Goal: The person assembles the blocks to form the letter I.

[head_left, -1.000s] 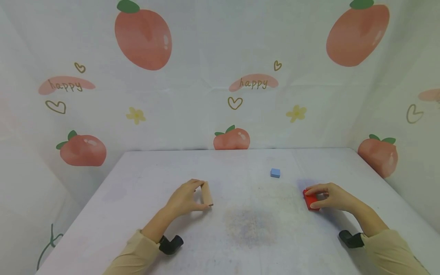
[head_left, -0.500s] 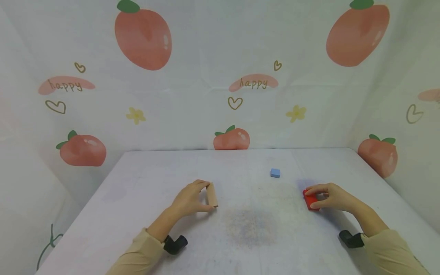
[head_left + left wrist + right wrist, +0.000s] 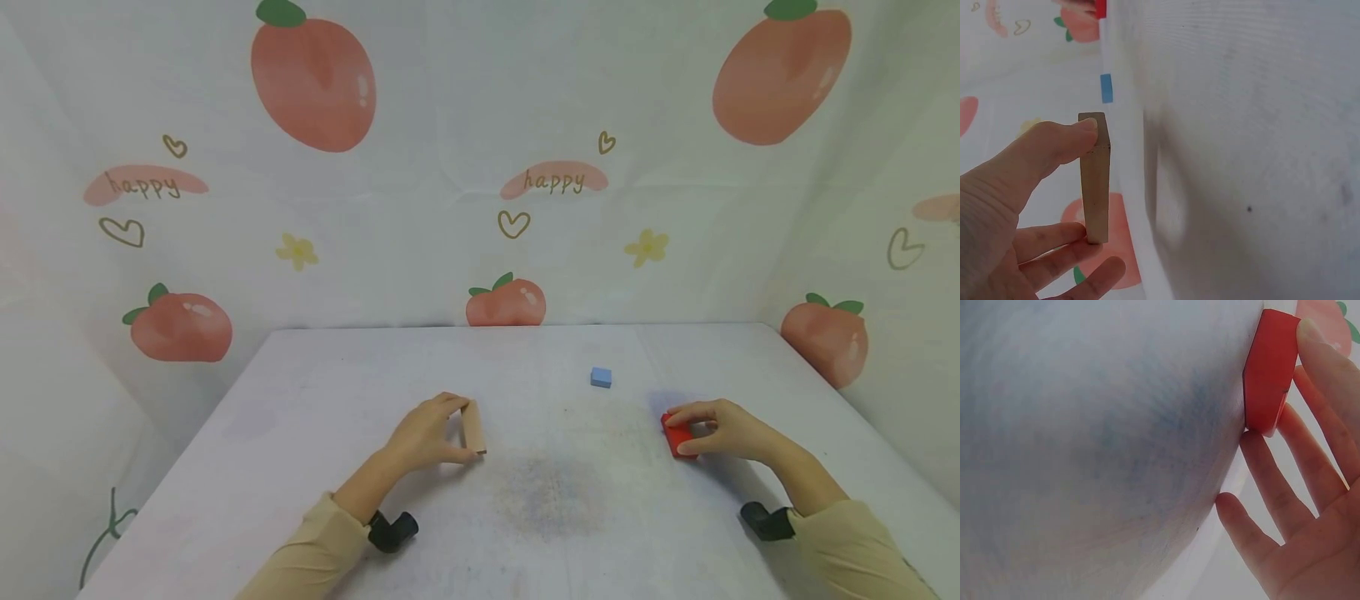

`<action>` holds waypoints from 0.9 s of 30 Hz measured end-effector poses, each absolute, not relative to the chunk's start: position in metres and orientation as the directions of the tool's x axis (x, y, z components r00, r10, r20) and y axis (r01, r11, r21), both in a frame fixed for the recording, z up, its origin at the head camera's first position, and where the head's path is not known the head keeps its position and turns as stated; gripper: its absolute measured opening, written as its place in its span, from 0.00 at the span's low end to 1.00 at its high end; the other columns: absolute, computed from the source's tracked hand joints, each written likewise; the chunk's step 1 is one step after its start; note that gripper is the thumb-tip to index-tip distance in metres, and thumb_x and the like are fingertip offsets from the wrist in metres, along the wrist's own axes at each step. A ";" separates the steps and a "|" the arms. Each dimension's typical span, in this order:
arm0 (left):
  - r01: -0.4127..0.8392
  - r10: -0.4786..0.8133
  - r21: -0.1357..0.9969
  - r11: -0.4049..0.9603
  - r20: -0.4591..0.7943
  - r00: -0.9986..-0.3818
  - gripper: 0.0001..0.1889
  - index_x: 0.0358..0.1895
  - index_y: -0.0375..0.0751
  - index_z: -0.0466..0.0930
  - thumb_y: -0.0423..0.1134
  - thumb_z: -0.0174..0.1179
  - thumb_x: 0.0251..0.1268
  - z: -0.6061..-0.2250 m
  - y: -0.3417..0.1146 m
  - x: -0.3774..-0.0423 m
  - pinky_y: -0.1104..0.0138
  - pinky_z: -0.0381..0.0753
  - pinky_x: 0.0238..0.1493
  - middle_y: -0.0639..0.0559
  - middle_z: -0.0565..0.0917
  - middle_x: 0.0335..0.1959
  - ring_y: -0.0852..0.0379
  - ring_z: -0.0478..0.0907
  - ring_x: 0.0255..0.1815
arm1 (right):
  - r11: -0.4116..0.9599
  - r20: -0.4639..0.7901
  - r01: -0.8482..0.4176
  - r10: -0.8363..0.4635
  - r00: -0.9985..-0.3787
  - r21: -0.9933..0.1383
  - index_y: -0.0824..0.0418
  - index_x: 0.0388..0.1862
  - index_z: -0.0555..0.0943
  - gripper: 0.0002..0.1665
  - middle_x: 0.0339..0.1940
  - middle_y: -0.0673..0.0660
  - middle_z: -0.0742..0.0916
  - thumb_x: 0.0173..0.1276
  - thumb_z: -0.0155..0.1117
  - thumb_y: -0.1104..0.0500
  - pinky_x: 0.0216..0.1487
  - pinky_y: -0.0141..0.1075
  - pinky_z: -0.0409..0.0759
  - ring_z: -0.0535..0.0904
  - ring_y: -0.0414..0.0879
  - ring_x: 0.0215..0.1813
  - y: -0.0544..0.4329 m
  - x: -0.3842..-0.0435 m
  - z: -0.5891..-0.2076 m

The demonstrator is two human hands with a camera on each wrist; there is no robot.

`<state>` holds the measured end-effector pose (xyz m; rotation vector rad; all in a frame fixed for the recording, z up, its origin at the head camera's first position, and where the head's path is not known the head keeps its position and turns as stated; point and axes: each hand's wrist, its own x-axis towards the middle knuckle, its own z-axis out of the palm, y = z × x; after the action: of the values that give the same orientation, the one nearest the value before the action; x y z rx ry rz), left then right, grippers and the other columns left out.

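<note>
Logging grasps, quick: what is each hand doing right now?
Left hand: fingers pinch the tan wooden block.
Right hand: fingers pinch the red block.

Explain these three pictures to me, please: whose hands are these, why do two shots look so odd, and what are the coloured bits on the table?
No machine here: a person works with bare hands and wears three cameras. The wide picture comes from the head, looking down at a white table. The two odd close-ups come from cameras strapped to each wrist, so the table looks tipped on its side.

The left hand pinches a tan wooden block between thumb and fingers; the left wrist view shows it as a thin slab. The right hand grips a red block with its fingers curled round it. A small blue block lies alone farther back, untouched. Behind is a cloth printed with peaches.
</note>
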<state>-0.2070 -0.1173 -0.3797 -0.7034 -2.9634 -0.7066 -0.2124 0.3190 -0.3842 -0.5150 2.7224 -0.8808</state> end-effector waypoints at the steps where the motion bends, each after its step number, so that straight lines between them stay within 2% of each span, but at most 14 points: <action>1: 0.431 0.426 0.427 0.795 0.113 -0.898 0.39 0.60 0.35 0.72 0.49 0.73 0.42 -0.380 -0.117 -0.207 0.51 0.74 0.57 0.42 0.77 0.57 0.44 0.75 0.58 | 0.757 -0.110 -0.260 -0.399 -0.910 -0.600 0.61 0.47 0.83 0.21 0.54 0.69 0.80 0.54 0.71 0.55 0.53 0.63 0.72 0.71 0.65 0.56 0.319 -0.213 -0.384; 27: 0.484 0.503 0.427 0.764 0.075 -0.861 0.38 0.60 0.35 0.72 0.50 0.72 0.44 -0.383 -0.098 -0.211 0.51 0.72 0.59 0.41 0.76 0.59 0.42 0.73 0.60 | 0.761 -0.117 -0.248 -0.390 -0.914 -0.599 0.60 0.48 0.83 0.21 0.54 0.69 0.80 0.54 0.71 0.55 0.54 0.62 0.72 0.71 0.65 0.56 0.319 -0.212 -0.385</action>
<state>-0.2113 -0.0977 -0.3827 -0.8372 -2.9917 -0.7045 -0.2125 0.3191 -0.3848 -0.5009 2.7233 -0.8784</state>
